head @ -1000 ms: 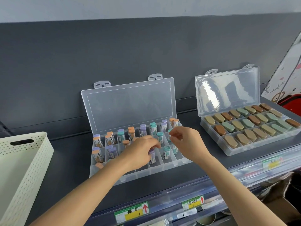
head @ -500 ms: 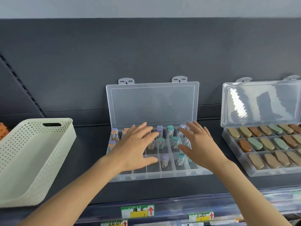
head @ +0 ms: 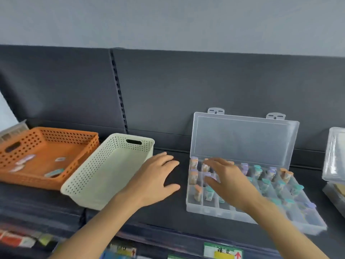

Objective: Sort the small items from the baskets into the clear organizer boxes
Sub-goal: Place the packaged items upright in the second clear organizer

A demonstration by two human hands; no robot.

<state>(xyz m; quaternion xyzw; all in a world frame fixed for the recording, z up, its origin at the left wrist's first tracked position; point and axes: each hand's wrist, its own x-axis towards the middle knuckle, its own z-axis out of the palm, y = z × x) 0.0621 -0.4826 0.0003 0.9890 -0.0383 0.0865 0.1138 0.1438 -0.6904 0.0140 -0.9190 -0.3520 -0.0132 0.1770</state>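
Now my left hand [head: 156,177] and right hand [head: 226,184] hover empty, fingers [head: 168,161] spread; best to pinch one item [head: 54,172] from the orange basket [head: 26,181].

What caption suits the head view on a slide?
Open left hand beside a cream perforated plastic basket, open right hand over a clear plastic organizer box of capped vials.

Bare shelf [head: 169,209] runs between cream basket [head: 84,184] and organizer box [head: 205,210] — upright lid [head: 242,139] blocks behind.

Shop: dark display shelf [head: 166,212], slotted upright [head: 119,94] behind, edge labels [head: 223,252] (one with a red arrow).
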